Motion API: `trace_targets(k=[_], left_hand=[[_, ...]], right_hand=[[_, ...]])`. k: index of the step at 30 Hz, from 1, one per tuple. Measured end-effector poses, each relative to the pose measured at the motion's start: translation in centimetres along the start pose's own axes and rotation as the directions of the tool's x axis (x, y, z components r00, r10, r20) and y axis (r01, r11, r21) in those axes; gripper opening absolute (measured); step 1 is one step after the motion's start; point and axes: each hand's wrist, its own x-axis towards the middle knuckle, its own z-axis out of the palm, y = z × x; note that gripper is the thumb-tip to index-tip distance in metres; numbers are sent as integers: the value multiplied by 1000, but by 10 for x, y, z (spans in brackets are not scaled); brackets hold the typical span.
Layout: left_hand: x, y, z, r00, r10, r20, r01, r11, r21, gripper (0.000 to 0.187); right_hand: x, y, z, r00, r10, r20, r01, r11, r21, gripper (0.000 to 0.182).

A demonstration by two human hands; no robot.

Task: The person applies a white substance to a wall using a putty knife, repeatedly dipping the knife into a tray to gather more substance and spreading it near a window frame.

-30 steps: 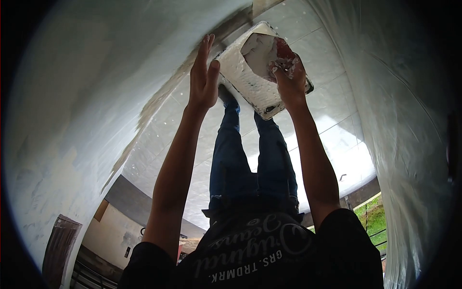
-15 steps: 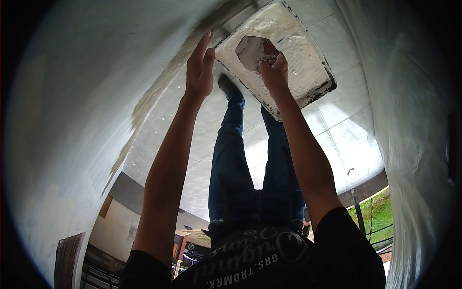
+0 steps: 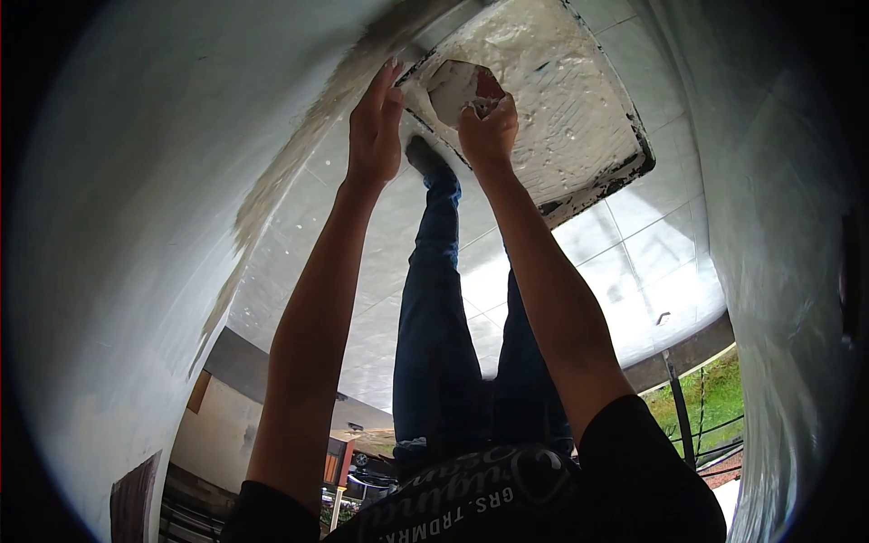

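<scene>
My right hand point(image 3: 487, 131) is closed around a putty knife point(image 3: 457, 83) with a red handle and a blade coated in white paste. The blade lies in the near left corner of a dark-rimmed rectangular tray point(image 3: 634, 167) filled with white plaster, which sits on the tiled floor. My left hand point(image 3: 374, 131) is flat with its fingers stretched out, its fingertips at the tray's left corner beside the foot of the wall. It holds nothing. My legs in blue jeans point(image 3: 439, 335) stand just below the tray in view.
A white plastered wall point(image 3: 136, 226) curves along the left, with a rough smeared strip at its base. Glossy white floor tiles point(image 3: 634, 271) spread around my feet. Plastic sheeting point(image 3: 778, 271) hangs on the right. Railings and grass point(image 3: 706, 407) show at lower right.
The tray has come nearer and fills more of the top of the view. My right hand with the putty knife has shifted left toward the tray's corner. My left hand has stayed in place.
</scene>
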Motion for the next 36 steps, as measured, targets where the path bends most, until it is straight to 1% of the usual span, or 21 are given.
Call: trace_targets(k=[3,6,10,12,14,16,19,21,22,24,25,26,27,28,31,33,34,36], left_hand=[[-1,0,1,1000,-7,3,7,1000,1,59],[-1,-2,3,1000,-3,-4,3,1000,0,58],[-1,-6,5,1000,6,-21,-6,1000,-14,59],[-1,-3,3,1000,-11,-8,11,1000,-1,60],[1,-1,2,1000,-27,5,27,1000,14,60],[0,-1,1,999,-50,12,49,996,70,61],[1,0,1,995,-96,30,92,989,112,63],[2,0,-1,996,-83,22,80,989,121,65],[2,0,1,997,-71,16,68,990,126,67],[1,-1,2,998,-60,14,57,991,123,67],[2,-1,2,999,-46,9,45,992,121,67],[1,0,3,999,-46,10,45,992,122,67],[1,1,3,996,-84,27,80,990,112,65],[1,2,3,992,-122,44,117,988,104,64],[1,4,2,988,-144,59,137,984,115,64],[1,4,2,988,-144,58,137,985,105,64],[1,4,3,988,-141,56,135,986,95,65],[2,4,3,988,-142,57,136,986,94,65]], right_hand=[[-2,2,6,998,-41,-36,41,999,-22,26],[0,4,9,998,-31,-54,28,997,-69,25],[0,5,15,997,-43,-56,39,996,-74,25],[0,4,17,999,-8,-43,8,1000,9,25],[3,6,21,999,-9,-47,9,1000,11,25],[6,12,25,999,-10,-51,10,1000,11,24],[12,15,26,999,35,-11,-35,998,61,25],[15,13,25,970,221,100,-239,942,235,27],[15,14,23,970,225,96,-242,942,233,27],[13,1,19,898,370,237,-434,829,352,36],[12,-1,19,898,371,236,-435,829,353,36],[11,3,21,914,332,231,-398,842,364,37],[11,8,22,929,293,226,-360,854,375,37],[11,12,23,929,292,226,-360,853,377,37],[9,18,21,943,254,215,-319,870,376,40],[7,13,14,922,248,298,-366,808,462,41],[5,11,11,922,248,297,-366,809,460,41],[0,2,7,890,327,318,-455,679,576,37]])
